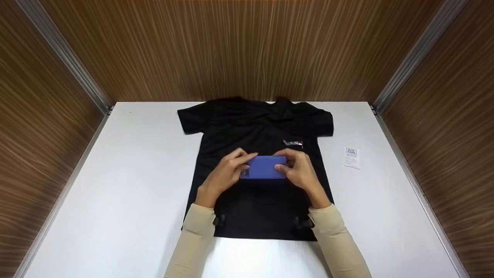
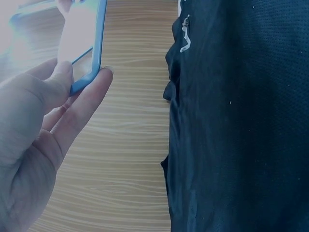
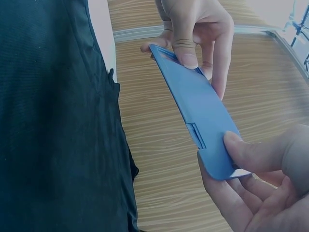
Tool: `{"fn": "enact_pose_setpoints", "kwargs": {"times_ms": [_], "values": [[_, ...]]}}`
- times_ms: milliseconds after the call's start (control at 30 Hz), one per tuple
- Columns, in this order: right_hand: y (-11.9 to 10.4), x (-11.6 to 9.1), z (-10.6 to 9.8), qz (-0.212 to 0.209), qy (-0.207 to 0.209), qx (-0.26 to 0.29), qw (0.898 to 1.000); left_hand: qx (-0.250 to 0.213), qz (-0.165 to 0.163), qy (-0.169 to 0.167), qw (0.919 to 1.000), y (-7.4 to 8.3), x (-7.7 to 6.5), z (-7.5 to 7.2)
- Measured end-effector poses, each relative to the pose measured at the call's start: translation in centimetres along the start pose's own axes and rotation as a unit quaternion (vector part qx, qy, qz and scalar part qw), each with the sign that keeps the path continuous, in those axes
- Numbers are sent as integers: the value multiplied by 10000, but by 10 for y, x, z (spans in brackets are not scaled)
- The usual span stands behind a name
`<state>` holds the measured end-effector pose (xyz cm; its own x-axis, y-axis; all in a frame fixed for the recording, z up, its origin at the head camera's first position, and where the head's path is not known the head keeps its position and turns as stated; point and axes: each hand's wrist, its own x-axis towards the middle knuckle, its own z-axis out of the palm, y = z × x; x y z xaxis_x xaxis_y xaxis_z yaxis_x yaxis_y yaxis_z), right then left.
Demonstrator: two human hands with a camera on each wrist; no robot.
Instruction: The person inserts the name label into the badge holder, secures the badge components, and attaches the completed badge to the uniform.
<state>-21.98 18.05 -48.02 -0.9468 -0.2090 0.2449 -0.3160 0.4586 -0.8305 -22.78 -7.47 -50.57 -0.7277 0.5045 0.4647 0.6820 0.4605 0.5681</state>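
Between my two hands is a flat blue card holder (image 1: 264, 166), held level above a black T-shirt (image 1: 254, 212). With thumb and fingers, my left hand (image 1: 225, 172) pinches its left end, where a cut-out shows. My right hand (image 1: 300, 170) pinches the other end, thumb on the near face and fingers behind. In the right wrist view the card holder (image 3: 198, 101) appears tilted, with a narrow slot in one edge. The left wrist view catches its blue rim (image 2: 100, 38) and a glare-washed face.
The T-shirt lies spread on a white table (image 1: 146, 173), sleeves toward the back wall. A small shiny strip (image 1: 293, 143) lies on its upper right chest. A white printed card (image 1: 351, 158) rests right of the shirt. Wood-grain walls (image 1: 247, 50) enclose the table's back and sides.
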Motion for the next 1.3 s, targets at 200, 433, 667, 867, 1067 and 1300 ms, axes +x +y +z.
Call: {"fn": "enact_pose_setpoints", "kwargs": {"times_ms": [200, 433, 667, 867, 1067, 1300], "values": [[0, 0, -2, 68, -20, 24, 10000, -13, 72, 43, 10000, -1, -1, 0], [1, 0, -3, 44, -36, 42, 10000, -50, 99, 62, 9999, 0, -1, -1], [1, 1, -4, 46, -51, 45, 10000, -116, 61, 51, 9999, 1, -1, -2], [1, 1, -4, 67, -33, 5, 10000, -166, 62, 51, 9998, 0, -1, -3], [1, 1, -5, 4, -6, 40, 10000, -183, 50, 73, 9998, -2, 0, -2], [2, 1, -6, 4, 12, -5, 10000, -176, -1, 94, 9998, -3, -1, -2]]}}
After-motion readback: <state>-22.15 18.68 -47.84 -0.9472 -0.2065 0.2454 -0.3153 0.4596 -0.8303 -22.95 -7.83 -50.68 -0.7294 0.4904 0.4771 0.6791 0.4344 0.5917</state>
